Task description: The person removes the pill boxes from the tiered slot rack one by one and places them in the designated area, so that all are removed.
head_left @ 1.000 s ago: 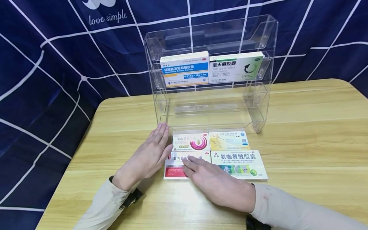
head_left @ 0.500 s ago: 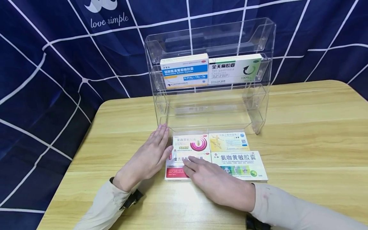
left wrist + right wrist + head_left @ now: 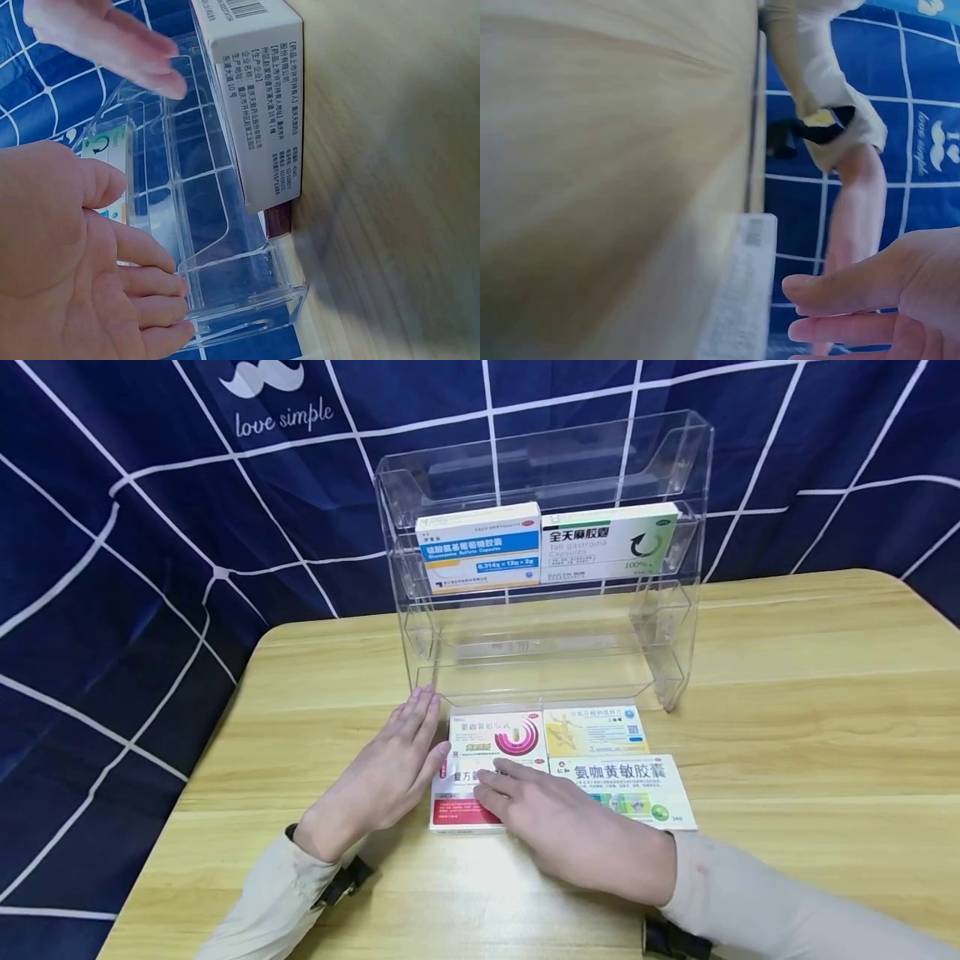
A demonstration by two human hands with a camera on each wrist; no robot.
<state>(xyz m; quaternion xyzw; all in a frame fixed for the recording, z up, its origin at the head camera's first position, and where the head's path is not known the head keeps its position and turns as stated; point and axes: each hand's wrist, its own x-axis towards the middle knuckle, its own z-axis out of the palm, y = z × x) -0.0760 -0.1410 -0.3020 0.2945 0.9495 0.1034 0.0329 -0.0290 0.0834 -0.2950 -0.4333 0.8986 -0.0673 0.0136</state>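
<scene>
Several flat medicine boxes lie on the wooden table in two rows. At the back are a white box with pink rings [image 3: 497, 737] and a yellow-and-white box [image 3: 597, 732]. In front are a red-and-white box [image 3: 459, 812] and a white box with green pictures [image 3: 628, 785]. My left hand [image 3: 378, 772] stays left of them, fingers extended toward the rack's front left corner. Over the red-and-white box is my right hand [image 3: 562, 831], covering part of its label. A gap shows under the right fingertips in the left wrist view. Neither hand holds anything.
Behind the boxes stands a clear plastic tiered rack [image 3: 540, 678]. An upper tier bears a blue-and-white box [image 3: 480, 550] and a green-and-white box [image 3: 609, 545]. A dark blue checked cloth [image 3: 300, 502] hangs beyond the table [image 3: 810, 693].
The right hand has shifted slightly to the right over the boxes. The left hand keeps its place. The head view has tilted a little, and the boxes lie as before.
</scene>
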